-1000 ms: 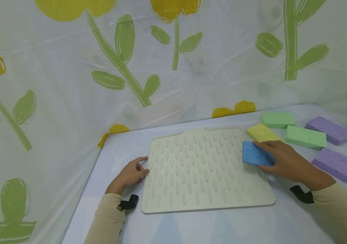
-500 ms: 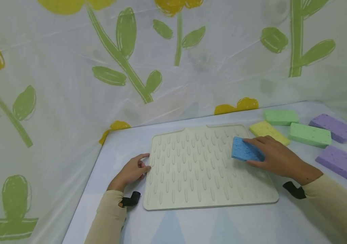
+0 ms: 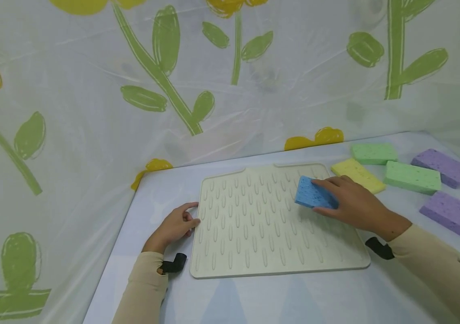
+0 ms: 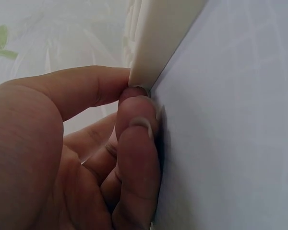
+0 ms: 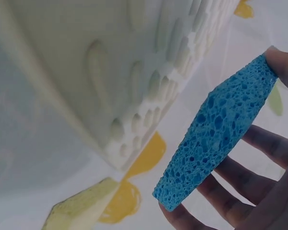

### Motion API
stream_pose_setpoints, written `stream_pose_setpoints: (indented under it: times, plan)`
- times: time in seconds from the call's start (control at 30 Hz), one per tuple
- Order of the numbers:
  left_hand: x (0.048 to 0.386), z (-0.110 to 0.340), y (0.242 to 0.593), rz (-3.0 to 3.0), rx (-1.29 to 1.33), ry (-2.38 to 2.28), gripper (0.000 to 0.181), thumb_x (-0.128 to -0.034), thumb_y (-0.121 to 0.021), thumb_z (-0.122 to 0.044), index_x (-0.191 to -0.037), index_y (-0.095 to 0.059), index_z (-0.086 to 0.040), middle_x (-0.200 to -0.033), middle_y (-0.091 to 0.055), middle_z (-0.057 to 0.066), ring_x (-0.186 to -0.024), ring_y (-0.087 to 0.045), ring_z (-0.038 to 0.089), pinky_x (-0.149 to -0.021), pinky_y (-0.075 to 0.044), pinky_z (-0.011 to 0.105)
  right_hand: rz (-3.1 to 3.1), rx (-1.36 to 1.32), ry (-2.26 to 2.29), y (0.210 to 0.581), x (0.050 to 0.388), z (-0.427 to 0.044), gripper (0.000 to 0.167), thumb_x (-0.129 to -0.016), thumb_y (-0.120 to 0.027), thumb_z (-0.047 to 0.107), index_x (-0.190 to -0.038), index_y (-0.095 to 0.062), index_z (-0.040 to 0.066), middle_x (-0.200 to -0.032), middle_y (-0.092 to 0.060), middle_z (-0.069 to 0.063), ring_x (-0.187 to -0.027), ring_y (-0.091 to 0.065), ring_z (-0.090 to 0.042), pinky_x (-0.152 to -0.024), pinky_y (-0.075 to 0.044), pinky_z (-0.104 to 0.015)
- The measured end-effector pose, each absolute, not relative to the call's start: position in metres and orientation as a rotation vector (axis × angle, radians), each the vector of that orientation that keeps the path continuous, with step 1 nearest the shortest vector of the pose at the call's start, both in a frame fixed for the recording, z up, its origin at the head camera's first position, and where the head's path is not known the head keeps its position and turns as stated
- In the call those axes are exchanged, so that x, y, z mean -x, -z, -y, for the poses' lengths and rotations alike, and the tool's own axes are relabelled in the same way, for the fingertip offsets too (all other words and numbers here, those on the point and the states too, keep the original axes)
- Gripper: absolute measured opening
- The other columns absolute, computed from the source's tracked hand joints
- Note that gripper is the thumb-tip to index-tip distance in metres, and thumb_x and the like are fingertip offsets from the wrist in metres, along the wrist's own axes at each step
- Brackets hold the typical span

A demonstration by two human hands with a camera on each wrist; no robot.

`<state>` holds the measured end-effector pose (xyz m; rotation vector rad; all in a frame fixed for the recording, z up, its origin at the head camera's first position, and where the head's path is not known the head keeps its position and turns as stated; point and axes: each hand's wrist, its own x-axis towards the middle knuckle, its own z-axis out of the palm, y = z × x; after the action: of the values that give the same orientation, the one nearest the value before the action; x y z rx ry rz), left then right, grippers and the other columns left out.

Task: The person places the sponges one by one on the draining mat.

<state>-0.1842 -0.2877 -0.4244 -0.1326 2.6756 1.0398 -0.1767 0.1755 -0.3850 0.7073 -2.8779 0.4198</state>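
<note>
A cream drying mat (image 3: 254,225) with rows of raised oval ribs lies on the table. My left hand (image 3: 175,227) is at its left edge. In the left wrist view the thumb (image 4: 96,84) touches the mat's rim (image 4: 156,43) from above, and the curled fingers (image 4: 137,143) bunch against it close to the table. My right hand (image 3: 353,202) grips a blue sponge (image 3: 314,192) by its edges, over the right part of the mat. The right wrist view shows the blue sponge (image 5: 216,129) tilted and apart from the ribbed mat (image 5: 101,72).
Right of the mat lie a yellow sponge (image 3: 357,174), two green sponges (image 3: 374,153) and two purple sponges (image 3: 456,216). A flower-printed sheet (image 3: 254,112) rises behind the table. The white table (image 3: 254,301) extends in front of the mat.
My right hand has carried the blue sponge leftward and slightly farther back over the mat. The left hand stays at the mat's edge. The view has tilted slightly.
</note>
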Motion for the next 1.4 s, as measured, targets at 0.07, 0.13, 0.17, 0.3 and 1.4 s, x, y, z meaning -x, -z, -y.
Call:
stream_pose_setpoints:
  times: [0.07, 0.13, 0.17, 0.3, 1.4]
  plan:
    - [0.185, 0.287, 0.424, -2.675, 0.128, -1.041, 0.061, -0.0926, -0.068, -0.019, -0.15, -0.045, -0.018, -0.087, -0.058, 0.006, -0.065, -0.056, 0.017, -0.06, -0.044, 0.028, 2.878, -0.705, -0.429, 0.383, 0.177, -0.173, 0.073, -0.086, -0.075, 0.044, -0.146, -0.05, 0.01, -0.131, -0.061, -0.02, -0.118, -0.055, -0.038, -0.094, -0.049, -0.055]
    - [0.186, 0.286, 0.423, -2.676, 0.129, -1.035, 0.061, -0.0927, -0.067, -0.02, -0.15, -0.044, -0.018, -0.086, -0.059, 0.005, -0.065, -0.056, 0.017, -0.06, -0.044, 0.028, 2.88, -0.711, -0.43, 0.382, 0.178, -0.169, 0.073, -0.087, -0.075, 0.043, -0.147, -0.049, 0.01, -0.131, -0.06, -0.02, -0.118, -0.056, -0.038, -0.094, -0.05, -0.054]
    - [0.186, 0.286, 0.423, -2.676, 0.131, -1.032, 0.062, -0.0927, -0.067, -0.02, -0.15, -0.044, -0.019, -0.086, -0.059, 0.005, -0.065, -0.056, 0.017, -0.06, -0.044, 0.028, 2.883, -0.714, -0.429, 0.382, 0.179, -0.167, 0.073, -0.087, -0.074, 0.043, -0.147, -0.049, 0.01, -0.132, -0.06, -0.02, -0.118, -0.056, -0.038, -0.095, -0.05, -0.054]
    - [0.185, 0.287, 0.422, -2.674, 0.132, -1.018, 0.062, -0.0929, -0.067, -0.019, -0.15, -0.044, -0.018, -0.085, -0.059, 0.005, -0.064, -0.056, 0.017, -0.06, -0.044, 0.029, 2.882, -0.745, -0.42, 0.38, 0.183, -0.158, 0.073, -0.087, -0.074, 0.044, -0.147, -0.049, 0.011, -0.132, -0.06, -0.02, -0.118, -0.057, -0.038, -0.097, -0.049, -0.054]
    - [0.185, 0.289, 0.426, -2.649, 0.166, -1.09, 0.061, -0.0922, -0.068, -0.02, -0.149, -0.046, -0.021, -0.083, -0.061, 0.005, -0.062, -0.057, 0.016, -0.058, -0.047, 0.028, 2.904, -0.819, -0.426, 0.378, 0.225, -0.053, 0.07, -0.088, -0.07, 0.051, -0.145, -0.053, 0.014, -0.137, -0.059, -0.017, -0.125, -0.056, -0.036, -0.097, -0.051, -0.052]
